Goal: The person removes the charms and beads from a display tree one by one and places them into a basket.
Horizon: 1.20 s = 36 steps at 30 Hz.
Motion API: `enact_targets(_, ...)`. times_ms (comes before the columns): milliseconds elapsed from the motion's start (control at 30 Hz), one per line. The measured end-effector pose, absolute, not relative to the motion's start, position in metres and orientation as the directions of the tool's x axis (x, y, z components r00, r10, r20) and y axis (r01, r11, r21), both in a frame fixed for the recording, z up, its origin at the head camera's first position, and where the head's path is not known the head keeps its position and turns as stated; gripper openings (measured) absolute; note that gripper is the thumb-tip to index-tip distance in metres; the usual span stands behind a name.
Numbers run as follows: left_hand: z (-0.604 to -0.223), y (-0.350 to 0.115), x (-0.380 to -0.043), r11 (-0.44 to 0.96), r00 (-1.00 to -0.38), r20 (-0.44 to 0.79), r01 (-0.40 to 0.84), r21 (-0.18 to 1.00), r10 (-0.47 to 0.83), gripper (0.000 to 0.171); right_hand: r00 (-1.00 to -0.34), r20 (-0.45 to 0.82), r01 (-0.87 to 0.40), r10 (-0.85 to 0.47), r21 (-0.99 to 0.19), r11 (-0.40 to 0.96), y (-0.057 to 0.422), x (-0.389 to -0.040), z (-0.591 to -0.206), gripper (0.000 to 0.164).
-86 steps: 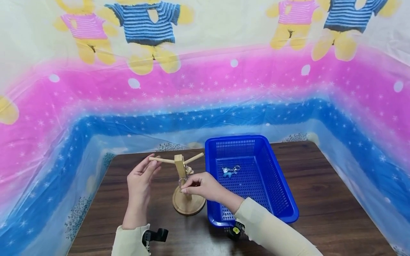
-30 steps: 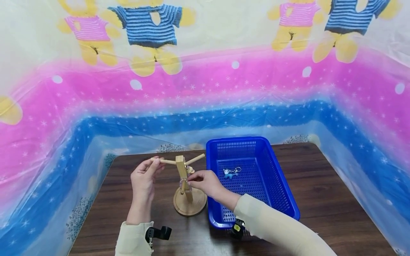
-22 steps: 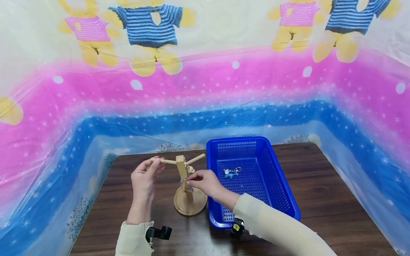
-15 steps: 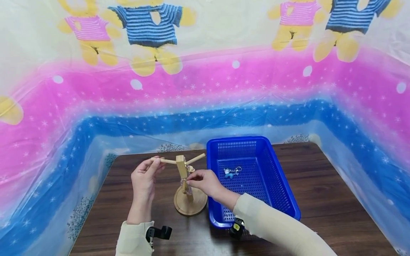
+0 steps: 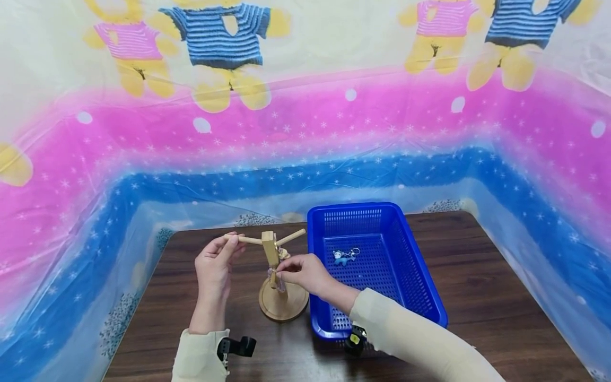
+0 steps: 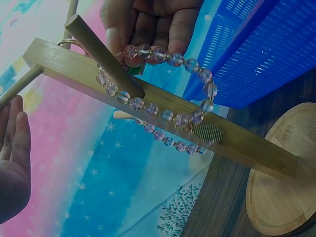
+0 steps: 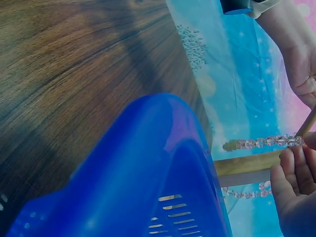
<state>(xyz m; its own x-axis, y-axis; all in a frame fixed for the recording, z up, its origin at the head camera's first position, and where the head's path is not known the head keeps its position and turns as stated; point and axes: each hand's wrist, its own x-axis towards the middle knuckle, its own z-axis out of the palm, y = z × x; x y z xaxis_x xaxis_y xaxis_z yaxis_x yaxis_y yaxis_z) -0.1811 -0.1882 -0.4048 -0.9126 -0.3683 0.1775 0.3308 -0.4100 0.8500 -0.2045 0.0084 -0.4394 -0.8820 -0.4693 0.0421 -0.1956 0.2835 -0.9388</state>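
- While the left hand (image 5: pixel 214 268) pinches the left peg (image 5: pixel 251 241) near its tip between thumb and forefinger, the right hand (image 5: pixel 307 274) is at work on the near side of the stand (image 5: pixel 269 250).
- Right fingers: thumb and forefinger pinching the bracelet (image 6: pixel 175 60), the other fingers curled in beside them.
- Bracelet: clear and pinkish beads; in the left wrist view its loop appears to lie around the front peg (image 6: pixel 98 52), with the peg's tip standing out past the beads. A striped disc (image 6: pixel 207 132) sits on the loop, against or just before the post.
- Change against 2.9 s ago: right fingertips were lower and farther out, covering the front peg; they are now higher, close to the post, and part of that peg shows beside them.
- Left grip unchanged; same peg, same pinch.
- More beads (image 6: pixel 169 141) visible behind the post; cannot tell whether they are a separate string.
- Something pale hangs below the right peg (image 5: pixel 292 236); too small to identify.
- Basket (image 5: pixel 329 335), blue, stands just right of the stand on the table (image 5: pixel 482 276). Keychain (image 5: pixel 341 259), with a blue figure, lies inside it, as before.
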Motion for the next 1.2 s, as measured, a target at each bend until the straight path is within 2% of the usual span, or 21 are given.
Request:
enact_targets(600,-0.407,-0.188,-0.183,-0.413,-0.906,0.201,0.356,0.838,-0.373,0.023,-0.83,0.081,-0.281,-0.552,-0.915,0.289,0.012,-0.2,-0.432,0.011)
enact_targets(1200,-0.406,-0.187,-0.183,-0.412,-0.901,0.209,0.368,0.834,-0.381,0.026,-0.801,0.067,-0.272,-0.594,-0.926,0.263,0.014,-0.195,-0.425,0.011)
